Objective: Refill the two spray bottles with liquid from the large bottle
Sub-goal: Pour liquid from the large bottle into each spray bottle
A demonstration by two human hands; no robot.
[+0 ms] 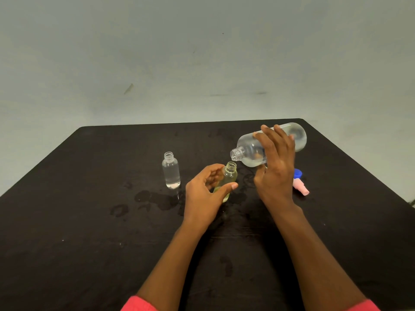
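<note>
Black table (89,221): right hand (275,171) grips big bottle (253,151) tipped left, mouth just over small bottle (229,178) held in left hand (206,194).

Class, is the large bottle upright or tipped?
Tipped. The right hand holds the large bottle nearly sideways, its open neck over the small bottle in the left hand.

Large bottle (251,151) tipped above held spray bottle (229,176), second bottle (171,170) left
</note>
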